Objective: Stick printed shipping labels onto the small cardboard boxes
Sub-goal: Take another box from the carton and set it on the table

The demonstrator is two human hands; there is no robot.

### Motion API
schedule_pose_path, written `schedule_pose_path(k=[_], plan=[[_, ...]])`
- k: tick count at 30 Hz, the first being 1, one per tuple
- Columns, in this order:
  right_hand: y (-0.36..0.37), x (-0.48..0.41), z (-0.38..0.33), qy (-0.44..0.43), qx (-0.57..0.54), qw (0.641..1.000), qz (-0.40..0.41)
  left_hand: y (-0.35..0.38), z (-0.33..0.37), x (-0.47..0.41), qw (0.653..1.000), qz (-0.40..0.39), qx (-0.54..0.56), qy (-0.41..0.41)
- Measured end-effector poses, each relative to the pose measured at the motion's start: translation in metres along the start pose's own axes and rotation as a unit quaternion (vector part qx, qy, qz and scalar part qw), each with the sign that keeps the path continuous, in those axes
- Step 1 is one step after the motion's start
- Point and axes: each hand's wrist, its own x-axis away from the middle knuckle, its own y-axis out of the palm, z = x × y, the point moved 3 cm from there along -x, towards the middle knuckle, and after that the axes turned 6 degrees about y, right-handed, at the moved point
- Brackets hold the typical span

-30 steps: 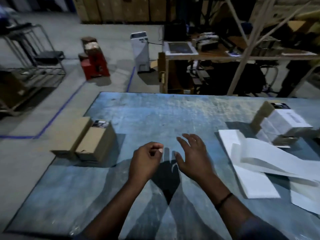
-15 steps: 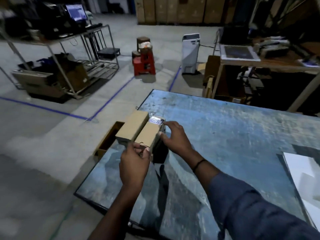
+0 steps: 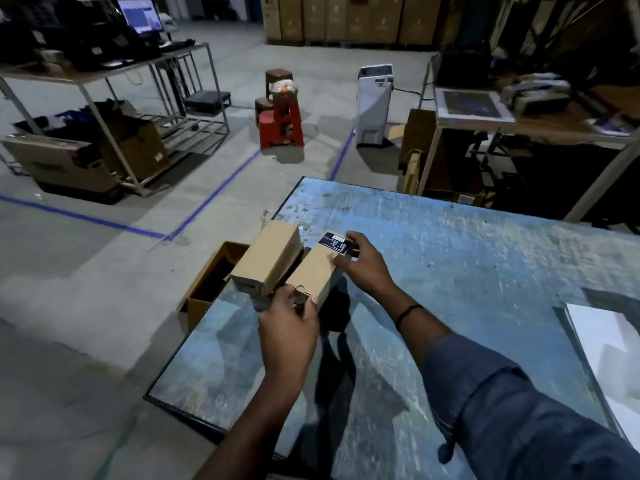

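Found one plain box [image 3: 266, 263] unlabelled at the left corner of the desk [image 3: 467, 271]. Gripped a second box [image 3: 317, 271] just beside it, left hand [image 3: 289, 327] fingers curled round its near end, right hand [image 3: 367, 268] fingers clamped on its far end by a small dark sticker [image 3: 334, 242]. Spotted no white shipping label on either. Noted white label sheets [image 3: 613, 351] well apart at the right edge; judged both boxes still to do.

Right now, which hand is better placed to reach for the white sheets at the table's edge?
Probably the right hand: the white sheets lie on its side, while the left hand grips the near end of the box and could hold it alone.
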Motion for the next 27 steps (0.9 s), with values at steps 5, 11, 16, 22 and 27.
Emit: schedule_pose_path(k=[5,11,16,22,27], plan=[[-0.06,0.046,0.034,0.015,-0.033,0.994,0.099,0.029,0.016,0.011,0.995,-0.052,0.067,0.044],[-0.123,0.123,0.1,0.084,-0.028,0.973,0.214,0.073,0.029,0.044,0.98,-0.154,0.076,0.096],[-0.158,0.185,0.147,0.138,-0.001,0.951,0.277,0.106,0.043,0.08,0.963,-0.225,0.079,0.129],[-0.185,0.231,0.181,0.162,0.02,0.942,0.294,0.141,0.054,0.107,0.948,-0.277,0.093,0.126],[-0.202,0.234,0.186,0.17,0.104,0.959,0.204,0.153,0.068,0.114,0.961,-0.238,0.05,0.127]])
